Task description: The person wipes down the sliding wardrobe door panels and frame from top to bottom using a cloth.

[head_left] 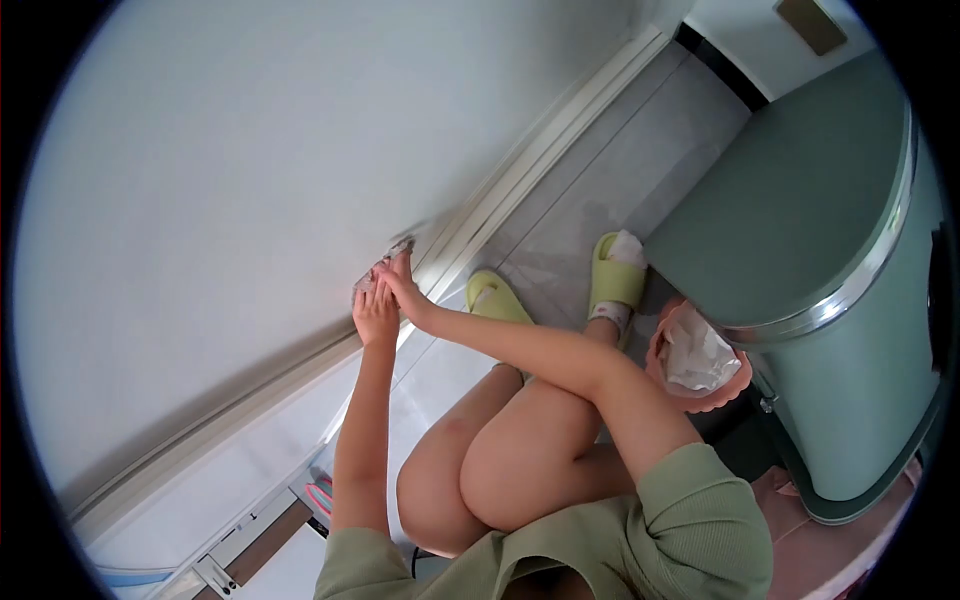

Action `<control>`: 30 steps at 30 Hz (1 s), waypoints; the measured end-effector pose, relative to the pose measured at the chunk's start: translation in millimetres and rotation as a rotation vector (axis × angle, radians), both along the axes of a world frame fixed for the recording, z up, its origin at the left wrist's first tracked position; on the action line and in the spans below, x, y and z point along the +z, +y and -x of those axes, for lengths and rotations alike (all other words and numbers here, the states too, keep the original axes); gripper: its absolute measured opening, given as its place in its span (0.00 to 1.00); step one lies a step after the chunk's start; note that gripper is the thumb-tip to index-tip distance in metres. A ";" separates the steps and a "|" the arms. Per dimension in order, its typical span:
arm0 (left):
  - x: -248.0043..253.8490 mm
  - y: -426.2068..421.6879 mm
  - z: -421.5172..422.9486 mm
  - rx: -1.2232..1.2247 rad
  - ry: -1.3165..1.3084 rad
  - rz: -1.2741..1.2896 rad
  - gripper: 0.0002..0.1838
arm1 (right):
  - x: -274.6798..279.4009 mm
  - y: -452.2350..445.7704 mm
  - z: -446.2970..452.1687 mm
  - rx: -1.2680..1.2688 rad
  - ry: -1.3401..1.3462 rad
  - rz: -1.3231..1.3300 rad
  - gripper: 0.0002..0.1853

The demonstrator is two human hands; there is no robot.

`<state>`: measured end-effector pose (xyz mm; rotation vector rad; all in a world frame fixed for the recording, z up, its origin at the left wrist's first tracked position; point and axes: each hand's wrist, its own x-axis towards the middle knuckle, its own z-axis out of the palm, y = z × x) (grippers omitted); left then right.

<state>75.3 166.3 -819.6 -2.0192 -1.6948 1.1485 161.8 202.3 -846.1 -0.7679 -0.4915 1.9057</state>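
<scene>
The left hand (376, 316) lies open, fingers straight, over a cloth (366, 282) on the white surface (260, 160). The right hand (404, 292) overlaps it, grip unclear.

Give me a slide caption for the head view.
Left hand and right hand press what looks like cloth against a pale wall.

On my feed, the cloth (363, 282) at nine o'clock reads as mottled whitish and pinkish-brown, its print too small for me to make out. I see a pale grey-white wall (250, 150) at ten, cream trim (560, 146) at one, and grey tiles (630, 165) with darker lines just past it. Nearer three, the slippers (618, 284) are plain lime green, the socks (611, 312) whitish with faint specks. The bin (850, 400) has a dark green lid (790, 200) and lighter green body; the basket (737, 385) at four is salmon pink, the shirt (590, 535) at five sage.
</scene>
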 end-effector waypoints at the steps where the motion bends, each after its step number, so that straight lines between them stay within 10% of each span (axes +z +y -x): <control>1: -9.8 3.6 7.5 -0.085 -0.020 -0.063 0.30 | 12.2 3.2 -12.8 -0.017 0.019 0.046 0.45; 8: -3.6 75.4 -70.2 -0.427 -0.020 -0.159 0.29 | -4.2 49.3 -53.9 -0.295 -0.004 0.077 0.38; 14: -41.4 63.7 -32.2 -0.669 0.620 -0.143 0.31 | -18.1 47.5 -38.6 -0.301 0.264 0.386 0.32; 19: -52.4 12.8 20.5 -0.483 0.023 -0.035 0.30 | -15.4 17.2 -15.3 0.008 0.505 0.767 0.27; 22: -29.9 -1.0 22.6 -0.600 0.799 0.169 0.28 | -25.7 2.7 0.4 0.032 0.590 0.808 0.20; 30: -50.9 57.7 -31.4 -0.677 0.545 0.186 0.30 | -53.3 55.9 -31.1 -0.299 0.679 0.777 0.18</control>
